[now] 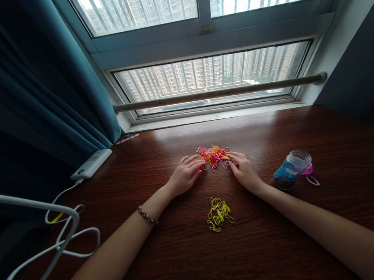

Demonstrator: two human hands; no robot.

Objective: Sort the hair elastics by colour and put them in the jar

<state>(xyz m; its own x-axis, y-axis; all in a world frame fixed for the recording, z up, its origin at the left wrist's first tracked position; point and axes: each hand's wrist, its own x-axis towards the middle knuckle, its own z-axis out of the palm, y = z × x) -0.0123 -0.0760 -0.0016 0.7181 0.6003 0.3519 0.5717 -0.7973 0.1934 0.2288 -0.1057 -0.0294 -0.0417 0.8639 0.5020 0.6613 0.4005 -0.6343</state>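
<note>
A heap of small rubber bands, mostly pink, red, orange and yellow, lies on the dark wooden table between my two hands. My left hand touches the heap's left side with fingers stretched out and a braided bracelet on the wrist. On the heap's right edge rest the spread fingers of my right hand. Neither hand visibly grips a band. Closer to me, between the forearms, is a smaller loose pile of yellow rubber bands.
Right of my right hand stands an open clear jar with blue contents, a pink lid beside it. At left are a white power bank and a looping white cable. A blue curtain and a window rail border the table.
</note>
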